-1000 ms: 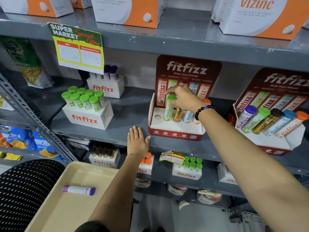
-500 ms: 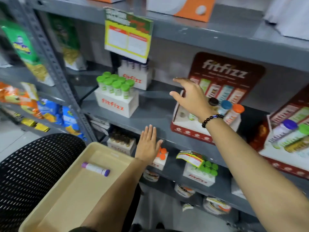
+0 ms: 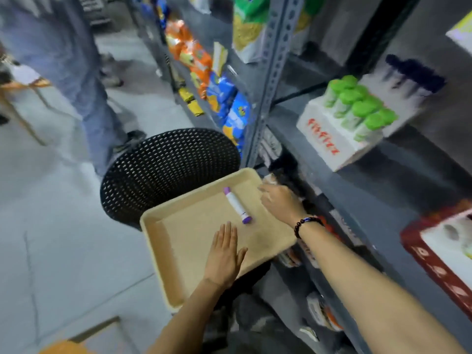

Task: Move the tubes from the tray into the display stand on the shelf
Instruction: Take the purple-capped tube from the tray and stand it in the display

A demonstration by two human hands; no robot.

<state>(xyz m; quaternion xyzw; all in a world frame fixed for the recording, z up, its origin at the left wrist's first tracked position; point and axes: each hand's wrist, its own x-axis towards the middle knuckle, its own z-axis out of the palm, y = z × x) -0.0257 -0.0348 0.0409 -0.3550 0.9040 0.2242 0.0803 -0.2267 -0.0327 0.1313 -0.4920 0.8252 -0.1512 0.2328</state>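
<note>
Both hands have come down from the shelf to the beige tray [image 3: 178, 251], and the view has swung left and down since half a second ago. Resting on a black perforated stool [image 3: 163, 164], the tray holds a single white tube with purple caps [image 3: 237, 205], lying on its side toward the tray's 1 o'clock corner. At the tube's 3 o'clock the right hand [image 3: 278, 203], with a dark bead bracelet [image 3: 305, 224] at the wrist, hangs just beside it with loosely curled fingers gripping nothing; contact with the tube cannot be told through the blur. Toward 7 o'clock of the tube, the left hand [image 3: 226, 256] lies flat over the tray, fingers straight and together, empty. On the grey shelf [image 3: 383, 200] at 2 o'clock a white fitfizz box [image 3: 329, 139] carries green-capped tubes [image 3: 360, 108] standing upright. At the right edge shows a corner of the red display stand [image 3: 431, 261].
</note>
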